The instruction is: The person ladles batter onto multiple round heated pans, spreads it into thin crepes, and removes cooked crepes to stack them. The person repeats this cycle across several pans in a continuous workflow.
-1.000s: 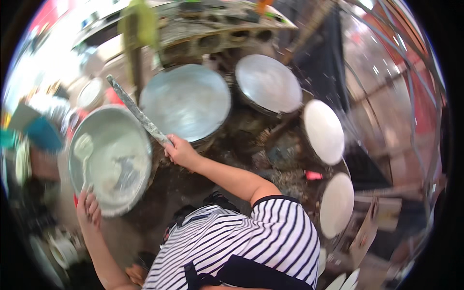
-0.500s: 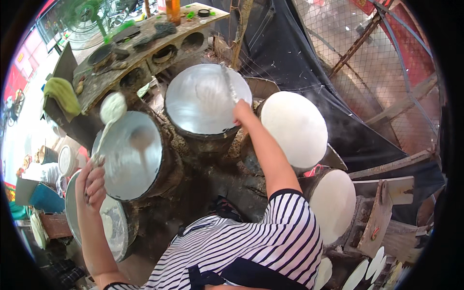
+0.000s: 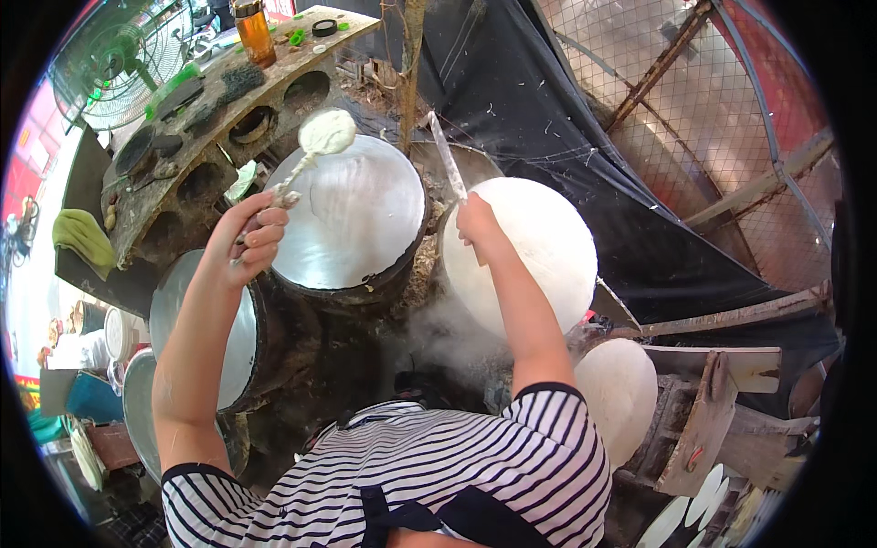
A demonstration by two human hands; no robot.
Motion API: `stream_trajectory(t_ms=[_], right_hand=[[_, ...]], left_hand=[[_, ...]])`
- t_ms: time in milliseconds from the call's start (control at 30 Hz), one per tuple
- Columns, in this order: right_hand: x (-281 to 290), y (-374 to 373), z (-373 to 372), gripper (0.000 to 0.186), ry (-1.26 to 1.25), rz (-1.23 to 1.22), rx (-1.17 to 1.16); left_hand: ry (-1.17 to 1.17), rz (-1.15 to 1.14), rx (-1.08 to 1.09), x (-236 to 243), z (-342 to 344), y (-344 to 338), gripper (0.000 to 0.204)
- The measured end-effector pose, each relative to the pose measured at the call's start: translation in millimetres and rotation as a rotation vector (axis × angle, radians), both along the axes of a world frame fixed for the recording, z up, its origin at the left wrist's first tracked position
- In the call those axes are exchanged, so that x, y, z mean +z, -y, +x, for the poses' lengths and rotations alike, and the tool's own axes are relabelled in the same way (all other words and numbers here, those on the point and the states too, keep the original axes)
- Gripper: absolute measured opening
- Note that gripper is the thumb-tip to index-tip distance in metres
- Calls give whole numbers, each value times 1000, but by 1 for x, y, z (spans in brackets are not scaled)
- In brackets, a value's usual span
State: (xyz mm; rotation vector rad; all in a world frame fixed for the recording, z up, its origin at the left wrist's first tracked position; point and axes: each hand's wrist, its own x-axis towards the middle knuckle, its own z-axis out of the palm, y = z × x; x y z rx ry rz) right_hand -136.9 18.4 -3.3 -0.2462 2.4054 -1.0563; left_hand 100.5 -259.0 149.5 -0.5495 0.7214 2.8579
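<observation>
My left hand (image 3: 251, 239) is closed around the handle of a ladle (image 3: 327, 133), whose bowl is heaped with thick white batter. The ladle hangs over the far edge of a round silvery griddle (image 3: 361, 224) on a dark drum. My right hand (image 3: 477, 224) grips a long, thin, whitened stick (image 3: 447, 157) that points away from me. This hand is above the left part of another round top covered with a smooth white sheet (image 3: 539, 260). Partly behind my left forearm is a second silvery griddle (image 3: 239, 352).
Steam rises between the drums. A pale round sheet (image 3: 621, 393) lies on the lower right drum, with thin white discs (image 3: 703, 498) below it. A soot-stained bench (image 3: 315, 68) bears an amber bottle (image 3: 255, 36). A green cloth (image 3: 84, 239) hangs at left; black sheeting (image 3: 585, 173) borders the right.
My left hand has brought the loaded ladle right and farther out, from the left griddle to the middle one. My right hand has moved the stick from the middle griddle toward the white-covered one.
</observation>
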Motion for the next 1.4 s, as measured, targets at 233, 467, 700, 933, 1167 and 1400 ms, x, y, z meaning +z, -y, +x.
stream_trajectory(t_ms=[233, 467, 700, 933, 1167, 1400], right_hand=[[-15, -31, 126, 21, 246, -405, -207], [-4, -14, 184, 24, 116, -483, -365], [-53, 3, 200, 35, 9, -407, -323], [-78, 20, 201, 43, 22, -321, -244], [-104, 34, 187, 38, -165, -317, -211], [-63, 46, 175, 42, -282, -247, -164]], left_hand=[[137, -378, -129, -30, -53, -27, 16], [197, -710, -248, -92, -74, -48, 19], [166, -1295, -290, -132, -68, -60, 22], [65, -2084, -183, -171, -56, -56, 38], [111, -2263, -63, -170, -47, -51, 41], [208, -2263, 0, -176, -44, -31, 45]])
